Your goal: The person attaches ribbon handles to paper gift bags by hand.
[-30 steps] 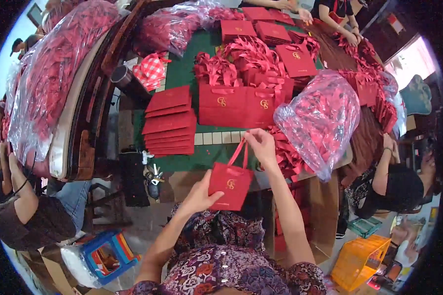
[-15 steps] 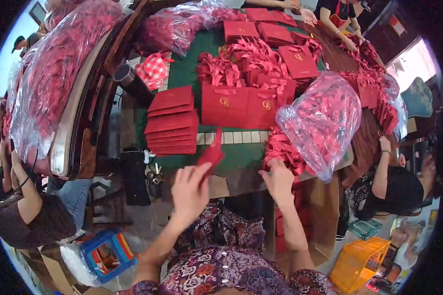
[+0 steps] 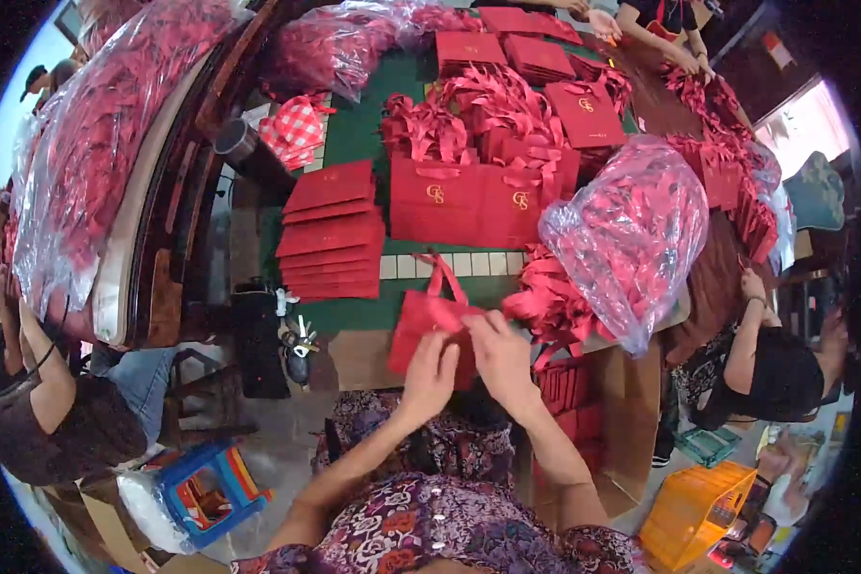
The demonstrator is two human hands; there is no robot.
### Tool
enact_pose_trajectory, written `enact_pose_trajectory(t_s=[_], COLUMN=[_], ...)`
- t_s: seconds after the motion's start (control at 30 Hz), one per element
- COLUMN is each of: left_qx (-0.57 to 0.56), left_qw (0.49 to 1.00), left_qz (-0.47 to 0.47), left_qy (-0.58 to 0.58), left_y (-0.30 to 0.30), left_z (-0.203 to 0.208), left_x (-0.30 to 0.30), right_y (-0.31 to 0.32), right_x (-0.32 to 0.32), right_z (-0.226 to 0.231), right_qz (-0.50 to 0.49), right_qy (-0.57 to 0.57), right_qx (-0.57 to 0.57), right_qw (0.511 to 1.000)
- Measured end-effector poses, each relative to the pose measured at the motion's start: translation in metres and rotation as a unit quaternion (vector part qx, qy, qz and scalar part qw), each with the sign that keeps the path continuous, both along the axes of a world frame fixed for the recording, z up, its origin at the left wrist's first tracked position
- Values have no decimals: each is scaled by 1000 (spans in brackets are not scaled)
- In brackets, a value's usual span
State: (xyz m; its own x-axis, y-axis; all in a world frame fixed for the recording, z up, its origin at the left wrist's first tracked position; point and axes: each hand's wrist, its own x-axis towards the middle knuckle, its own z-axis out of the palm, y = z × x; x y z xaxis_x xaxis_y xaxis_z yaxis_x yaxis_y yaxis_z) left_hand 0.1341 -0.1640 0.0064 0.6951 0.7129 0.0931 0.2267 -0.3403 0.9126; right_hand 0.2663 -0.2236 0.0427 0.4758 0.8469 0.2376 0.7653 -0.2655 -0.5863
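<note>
A small red paper gift bag [image 3: 408, 325] with a ribbon handle is held upright at the table's near edge. My left hand [image 3: 432, 380] is closed on its lower front. My right hand [image 3: 503, 362] pinches a red ribbon [image 3: 452, 313] against the bag's upper right side. Just right of my right hand lies a heap of loose red ribbons [image 3: 547, 304]. Beyond my hands stand red gift bags [image 3: 437, 212] with ribbon handles. Left of these, flat red bags [image 3: 329, 241] lie in an overlapping stack.
A clear plastic bag of red ribbons [image 3: 631, 234] rests on the table's right. A dark tumbler [image 3: 251, 155] and a red checked cloth [image 3: 295, 130] are at the left. Keys [image 3: 299, 344] hang near the edge. An open carton [image 3: 633, 421] stands below; other people sit on both sides.
My right hand has moved left from the loose ribbons, bringing a ribbon to the gift bag. My left hand has shifted right and turned the bag's broad face into view.
</note>
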Motion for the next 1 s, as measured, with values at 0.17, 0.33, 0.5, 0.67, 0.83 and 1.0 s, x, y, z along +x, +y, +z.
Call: enact_pose_trajectory(t_s=[0.17,0.33,0.5,0.67,0.83,1.0], left_qx=[-207,-422,-405,-410,-342,-147], left_qw=[976,901,914,908,937,989], left_qz=[52,39,12,82,22,-4], left_qy=[-49,-94,1,-35,-70,-36], left_y=[28,38,35,31,19,23], left_z=[-7,-7,-1,1,-10,-10], left_x=[-5,-9,-10,-4,-4,2], right_y=[5,-5,-21,-15,-8,-10], right_x=[-26,-40,-33,-30,-22,-12], right_z=[2,-12,-23,-5,-12,-26], right_qz=[17,68,65,3,-112,-81], right_qy=[1,-29,12,83,290,336], right_qx=[-20,-25,-68,-49,36,101], right_qw=[1000,997,996,995,950,933])
